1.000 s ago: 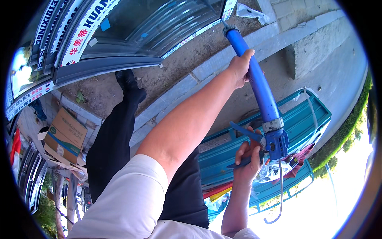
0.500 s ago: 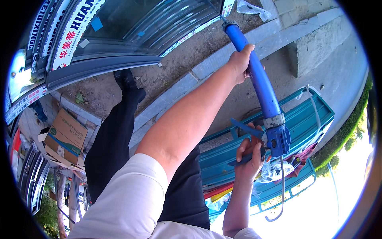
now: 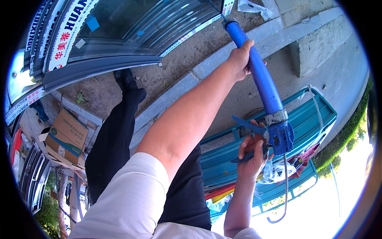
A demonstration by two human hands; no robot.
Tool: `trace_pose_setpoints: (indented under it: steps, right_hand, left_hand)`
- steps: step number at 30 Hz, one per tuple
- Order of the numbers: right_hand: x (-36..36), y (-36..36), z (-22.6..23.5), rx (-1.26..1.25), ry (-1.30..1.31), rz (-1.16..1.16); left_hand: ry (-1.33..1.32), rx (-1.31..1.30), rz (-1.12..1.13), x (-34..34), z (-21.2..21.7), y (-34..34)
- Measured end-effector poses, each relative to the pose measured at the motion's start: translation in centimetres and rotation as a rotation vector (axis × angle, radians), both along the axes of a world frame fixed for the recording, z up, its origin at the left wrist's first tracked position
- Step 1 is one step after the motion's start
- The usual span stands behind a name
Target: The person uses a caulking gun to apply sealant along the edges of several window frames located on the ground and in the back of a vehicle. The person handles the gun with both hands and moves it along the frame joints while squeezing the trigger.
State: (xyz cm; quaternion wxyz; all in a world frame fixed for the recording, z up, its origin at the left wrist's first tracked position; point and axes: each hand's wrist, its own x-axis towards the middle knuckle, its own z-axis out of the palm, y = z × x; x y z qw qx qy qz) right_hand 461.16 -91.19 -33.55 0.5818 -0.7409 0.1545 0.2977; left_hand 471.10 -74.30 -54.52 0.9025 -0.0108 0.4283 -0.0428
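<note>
A long blue caulking gun [image 3: 260,77] runs slantwise from the window at the top to the right of my body. My left hand [image 3: 240,61] wraps round the upper part of its barrel, arm stretched out. At the rear end my right hand [image 3: 253,155] is closed round the blue handle and trigger, fingers curled. The bent metal rod [image 3: 285,187] sticks out behind the gun's body. The nozzle end [image 3: 224,18] reaches the edge of the window frame [image 3: 191,34], beside the dark glass [image 3: 131,28]; its very tip is hard to make out.
A teal cargo cart [image 3: 223,163] holding plastic bags stands to the right. Below the window runs a stone curb [image 3: 207,65] beside bare soil. A concrete block [image 3: 318,51] sits at upper right, an open cardboard box [image 3: 65,137] at left. My black-shod foot [image 3: 129,85] is on the soil.
The rear of the caulking gun and my right hand have shifted slightly to the right. My left hand keeps its hold on the barrel, and the nozzle end stays near the frame.
</note>
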Motion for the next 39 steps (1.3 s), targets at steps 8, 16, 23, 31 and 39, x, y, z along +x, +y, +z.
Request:
trace_pose_setpoints:
  steps: [8, 16, 23, 31, 39]
  right_hand:
    - [0.6, -1.8, -0.6, -0.041, -0.09, 0.092]
    - [0.8, -2.0, -1.5, 0.188, -0.047, 0.063]
    - [0.8, -1.6, -1.7, 0.204, -0.103, 0.065]
    - [0.7, -1.6, -1.8, 0.188, -0.103, 0.076]
    - [0.5, -1.9, -1.9, 0.18, -0.102, 0.057]
  left_hand:
    - [-0.045, -0.019, 0.098, 0.0, -0.7, -0.8]
    - [-0.005, -0.02, 0.128, 0.3, -0.4, -0.7]
    - [-0.011, -0.017, 0.133, 0.5, -0.5, -0.5]
    - [-0.018, -0.012, 0.132, 0.3, -0.5, -0.6]
    - [-0.007, -0.016, 0.141, -0.2, -0.6, -0.9]
